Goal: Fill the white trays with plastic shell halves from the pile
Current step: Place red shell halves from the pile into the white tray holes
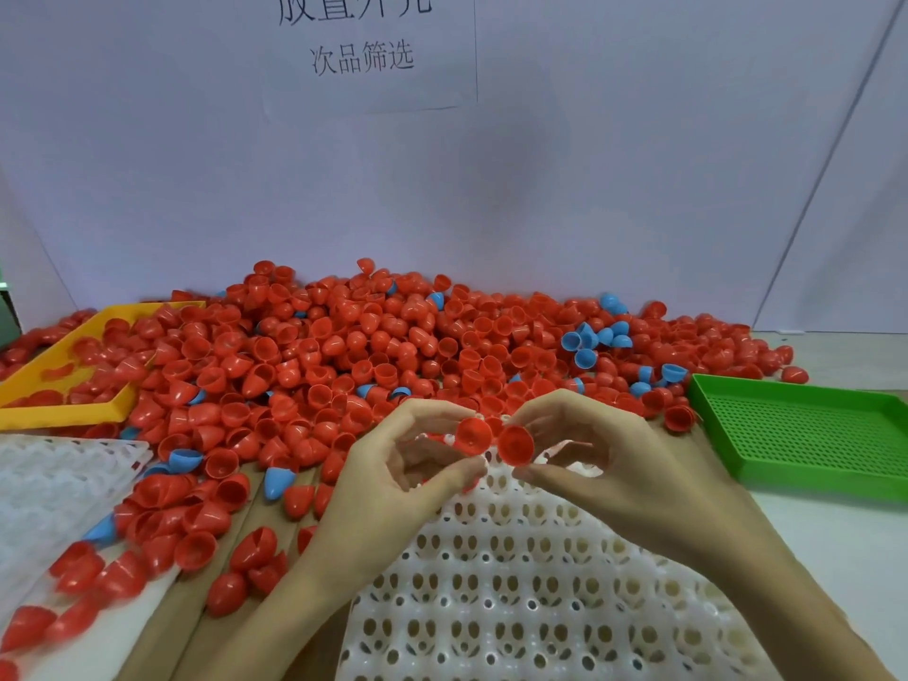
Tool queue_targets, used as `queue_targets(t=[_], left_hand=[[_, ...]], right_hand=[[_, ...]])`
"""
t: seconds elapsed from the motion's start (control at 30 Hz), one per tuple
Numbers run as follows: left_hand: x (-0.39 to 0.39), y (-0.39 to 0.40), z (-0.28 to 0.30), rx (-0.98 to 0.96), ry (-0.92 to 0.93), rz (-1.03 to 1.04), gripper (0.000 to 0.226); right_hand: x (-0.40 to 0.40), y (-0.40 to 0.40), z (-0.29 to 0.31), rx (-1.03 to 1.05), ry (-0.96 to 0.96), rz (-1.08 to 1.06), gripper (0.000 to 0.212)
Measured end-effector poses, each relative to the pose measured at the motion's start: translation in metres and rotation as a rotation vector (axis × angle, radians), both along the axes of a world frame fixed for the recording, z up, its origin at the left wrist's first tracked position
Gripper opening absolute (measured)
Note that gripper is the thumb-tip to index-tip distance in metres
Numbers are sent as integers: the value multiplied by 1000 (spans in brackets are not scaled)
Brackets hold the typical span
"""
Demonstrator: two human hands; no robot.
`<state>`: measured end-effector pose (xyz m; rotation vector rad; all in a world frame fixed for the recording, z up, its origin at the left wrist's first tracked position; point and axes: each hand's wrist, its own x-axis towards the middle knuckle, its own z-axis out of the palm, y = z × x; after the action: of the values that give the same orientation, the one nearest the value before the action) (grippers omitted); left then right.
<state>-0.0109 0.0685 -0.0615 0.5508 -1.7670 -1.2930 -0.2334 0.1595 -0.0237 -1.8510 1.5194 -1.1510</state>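
the white tray (540, 597) runs off the bottom edge, its far end hidden behind both hands. the wall sign (363, 46) loses its top line to the upper edge. the second white tray (54, 484) is blurred and cut off at left.

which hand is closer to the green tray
Right. The right hand, pinching a red shell half, is just left of the green tray; the left hand sits farther left.

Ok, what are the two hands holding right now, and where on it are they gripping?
Each hand pinches one red shell half by its edge: the left hand holds one, the right hand holds another, above the white tray.
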Motion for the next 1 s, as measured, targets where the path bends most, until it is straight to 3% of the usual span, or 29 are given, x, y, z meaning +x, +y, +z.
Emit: queue_targets(t=[0.3, 0.47, 0.57, 0.8, 1.0], left_hand=[[0, 7, 2, -89, -43, 83, 30], [-2, 11, 3, -164, -30, 131, 45], [-2, 12, 4, -104, 22, 103, 48], [-4, 11, 2, -40, -47, 96, 15], [-4, 10, 5, 161, 1, -7, 20]], right_hand=[[3, 0, -7, -36, -57, 66, 30], [3, -2, -11, -119, -72, 47, 33], [3, -3, -11, -163, -57, 42, 34], [9, -3, -16, -213, 5, 35, 37], [13, -2, -15, -217, 38, 79, 32]])
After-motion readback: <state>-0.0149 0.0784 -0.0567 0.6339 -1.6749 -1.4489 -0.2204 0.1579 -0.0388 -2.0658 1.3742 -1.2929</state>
